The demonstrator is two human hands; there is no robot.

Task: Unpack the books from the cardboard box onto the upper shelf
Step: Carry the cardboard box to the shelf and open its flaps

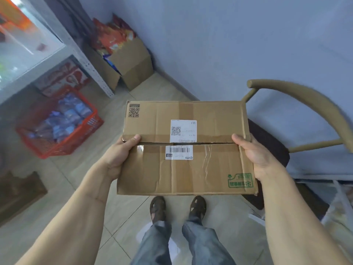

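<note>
While both hands clamp its short ends, left hand [122,157] and right hand [252,155], the flat brown cardboard box [186,148] lies crosswise mid-frame, shelf upper left.

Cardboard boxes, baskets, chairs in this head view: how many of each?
Cardboard boxes: 2, the held box and the snack-filled box by the wall
Red baskets: 1
Chairs: 1
Total: 4

Tiled floor [122,213]: red basket [63,129], open cardboard boxes [131,67], chair [298,119].
</note>
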